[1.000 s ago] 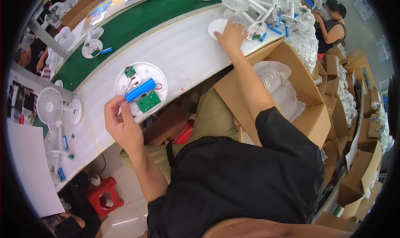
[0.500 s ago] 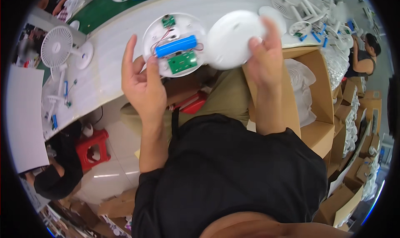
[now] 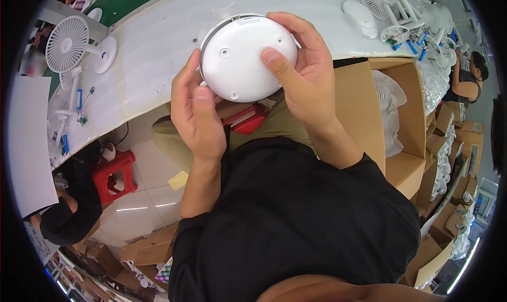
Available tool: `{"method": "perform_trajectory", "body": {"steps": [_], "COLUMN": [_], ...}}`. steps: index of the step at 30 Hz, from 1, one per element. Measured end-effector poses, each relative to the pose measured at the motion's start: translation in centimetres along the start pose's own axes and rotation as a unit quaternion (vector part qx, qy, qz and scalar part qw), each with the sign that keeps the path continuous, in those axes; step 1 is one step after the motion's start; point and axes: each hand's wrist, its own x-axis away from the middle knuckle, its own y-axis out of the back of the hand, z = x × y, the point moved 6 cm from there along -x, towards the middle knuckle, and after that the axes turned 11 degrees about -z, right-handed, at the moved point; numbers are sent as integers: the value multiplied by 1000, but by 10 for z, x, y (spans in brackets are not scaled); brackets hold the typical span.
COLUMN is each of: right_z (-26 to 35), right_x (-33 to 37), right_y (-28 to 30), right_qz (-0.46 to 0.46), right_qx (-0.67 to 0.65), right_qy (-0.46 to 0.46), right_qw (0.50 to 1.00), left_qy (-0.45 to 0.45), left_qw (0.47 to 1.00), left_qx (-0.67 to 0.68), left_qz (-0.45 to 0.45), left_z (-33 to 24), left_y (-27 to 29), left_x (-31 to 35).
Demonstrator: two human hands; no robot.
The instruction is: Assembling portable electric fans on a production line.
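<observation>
Both my hands hold a round white fan base (image 3: 248,69) above the table's near edge, its smooth cover side with several screw holes facing up. My left hand (image 3: 198,112) grips the left rim, thumb low on the edge and fingers along the side. My right hand (image 3: 309,69) wraps the right side, with its thumb pressed on the cover's face and its fingers round the far rim. A narrow dark gap shows along the upper left rim between cover and base. The blue battery and green circuit boards inside are hidden now.
A white table (image 3: 153,53) runs ahead, with an assembled white fan (image 3: 68,44) at left. A white oval part (image 3: 360,17) and piled fan parts (image 3: 396,11) lie at right. An open cardboard box (image 3: 404,167) stands by my right arm; a red stool (image 3: 116,175) is lower left.
The round cover, apart in my right hand before, now lies over the base held by my left. My right hand has moved left, and both hands now grip the joined pieces.
</observation>
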Motion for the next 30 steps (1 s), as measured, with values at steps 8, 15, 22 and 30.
{"method": "perform_trajectory", "body": {"steps": [8,15,22,30], "right_z": [15,21,17,14], "right_x": [1,-3,-4,-17], "right_y": [-1,-1,-1,-13], "right_qz": [27,99,104,144], "right_qx": [125,177,140,141], "right_qy": [103,89,26,28], "right_qw": [986,975,984,979], "left_qy": [-63,-56,23,-22], "left_qw": [985,989,986,984], "left_qx": [-153,-137,-155,-167], "left_qz": [48,30,63,64], "left_z": [-12,-11,-14,-2], "left_y": [-6,-6,-6,6], "left_x": [15,24,16,14]}}
